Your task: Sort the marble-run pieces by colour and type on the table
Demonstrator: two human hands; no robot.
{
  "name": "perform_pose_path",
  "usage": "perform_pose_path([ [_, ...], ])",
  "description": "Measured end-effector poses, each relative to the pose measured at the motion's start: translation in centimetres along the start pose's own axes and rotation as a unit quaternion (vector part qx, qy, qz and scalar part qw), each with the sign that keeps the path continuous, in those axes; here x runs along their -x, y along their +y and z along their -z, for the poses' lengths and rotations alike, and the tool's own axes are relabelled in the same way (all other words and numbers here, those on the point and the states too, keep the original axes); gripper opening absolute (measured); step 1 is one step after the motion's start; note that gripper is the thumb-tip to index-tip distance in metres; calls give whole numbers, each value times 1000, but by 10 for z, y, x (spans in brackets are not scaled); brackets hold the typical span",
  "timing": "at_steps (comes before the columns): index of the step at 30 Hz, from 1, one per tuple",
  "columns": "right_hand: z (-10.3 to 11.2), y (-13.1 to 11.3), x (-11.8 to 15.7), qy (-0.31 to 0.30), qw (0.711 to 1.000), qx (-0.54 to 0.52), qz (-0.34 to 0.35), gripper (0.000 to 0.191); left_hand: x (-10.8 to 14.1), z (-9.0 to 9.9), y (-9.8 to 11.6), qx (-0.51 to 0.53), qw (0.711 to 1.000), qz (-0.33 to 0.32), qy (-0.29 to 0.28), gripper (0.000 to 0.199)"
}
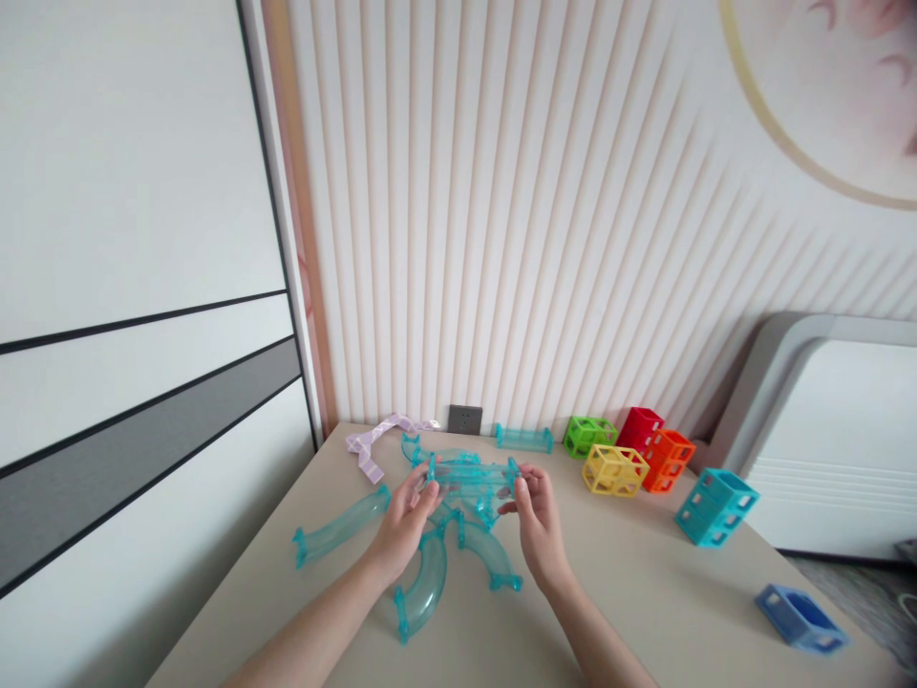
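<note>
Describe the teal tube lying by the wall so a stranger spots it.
Find the table against the ribbed wall, then the dark socket. Just right of it, at the table's back edge, lies a straight, see-through teal tube. Unlike the other teal tubes, it lies along the wall, beside the green block.

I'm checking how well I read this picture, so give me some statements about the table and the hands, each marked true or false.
1. Both hands are on the same clear teal tube. True: the left hand and the right hand grip the tube at opposite ends.
2. The green frame block lies nearest the table's front edge. False: the green block is at the back, by the wall.
3. The yellow block stands between the hands. False: the yellow block is right of both hands.
4. A dark socket is on the wall behind the table. True: the socket shows there.
</note>
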State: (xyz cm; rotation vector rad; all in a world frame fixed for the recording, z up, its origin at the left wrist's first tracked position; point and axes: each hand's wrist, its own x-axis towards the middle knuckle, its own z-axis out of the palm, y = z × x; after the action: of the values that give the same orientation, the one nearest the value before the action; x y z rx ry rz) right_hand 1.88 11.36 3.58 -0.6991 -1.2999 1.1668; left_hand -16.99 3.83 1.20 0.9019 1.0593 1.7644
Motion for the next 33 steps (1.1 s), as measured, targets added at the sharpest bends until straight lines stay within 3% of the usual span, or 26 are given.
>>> perform_pose_path([
  [4, 3, 4, -1, -5, 1000, 3, -16, 58, 2, -1, 3, 4, 1000, -1, -12, 57],
  [10, 4, 7, -2, -30, 998, -12, -61, 65, 2, 0, 5, -8, 1000, 1, 7, 62],
  [17, 4, 5, -3, -52, 997, -23, -50, 56, 1, 1, 11, -23, 999, -27, 0, 59],
  [22, 7, 7, -6, -32, 998, -18, -52, 50, 0, 3, 11, -67, 997, -40, -18, 58],
  [27, 6, 6, -8, -2, 998, -26, -55, 57, -3, 5, 4, -104, 992, -75, -9, 57],
  [33, 6, 9, -9, 19, 998, -42, -38, 51, -6, 7, 2, -107, 990, -94, 4, 57],
])
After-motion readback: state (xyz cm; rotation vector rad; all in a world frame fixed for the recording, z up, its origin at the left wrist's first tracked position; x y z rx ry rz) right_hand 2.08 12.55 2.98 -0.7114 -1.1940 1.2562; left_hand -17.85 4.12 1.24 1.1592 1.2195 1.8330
